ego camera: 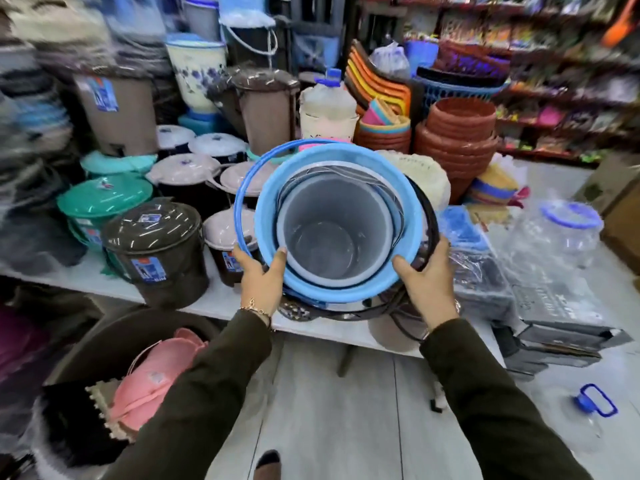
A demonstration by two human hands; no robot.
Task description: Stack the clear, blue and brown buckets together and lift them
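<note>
Round glossy blue bucket (341, 289), clear bucket (334, 233) nested inside — rim gripped between left hand (261, 282) and right hand (427, 282).

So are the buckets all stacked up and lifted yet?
Stacking looks done: the clear bucket sits inside the blue bucket, with the brown bucket's handle showing around them. In hand: the left hand and right hand grip the rims. They look raised already; nothing obvious is left.
</note>
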